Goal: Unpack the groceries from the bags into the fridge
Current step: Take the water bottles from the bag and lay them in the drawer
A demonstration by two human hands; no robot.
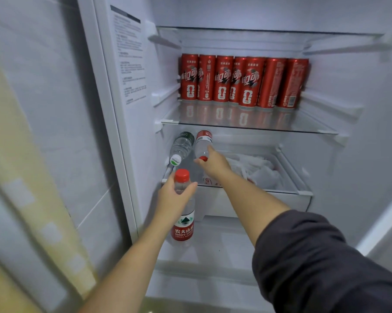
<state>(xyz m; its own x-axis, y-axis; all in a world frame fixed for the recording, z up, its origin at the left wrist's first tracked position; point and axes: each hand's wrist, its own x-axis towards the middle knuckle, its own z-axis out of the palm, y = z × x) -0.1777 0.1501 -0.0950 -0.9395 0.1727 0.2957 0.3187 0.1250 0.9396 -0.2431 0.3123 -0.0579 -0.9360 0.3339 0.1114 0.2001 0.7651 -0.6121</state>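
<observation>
The lying bottle (203, 143) is pinched at its near cap by the right hand (215, 164), axis pointing into the shelf (258, 190) — the upright bottle (183, 227) is gripped by the left hand (171, 199)

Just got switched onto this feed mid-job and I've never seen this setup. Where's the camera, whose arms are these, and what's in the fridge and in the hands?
There is no machine: a person works with bare hands, and the single picture comes from a camera on their head, looking into the open fridge. The left hand grips an upright red-capped water bottle in front of the shelves. The right hand holds the neck of a second bottle lying on the lower shelf, beside a green-and-white-capped bottle. A white plastic bag lies to the right; red cans line the shelf above.
</observation>
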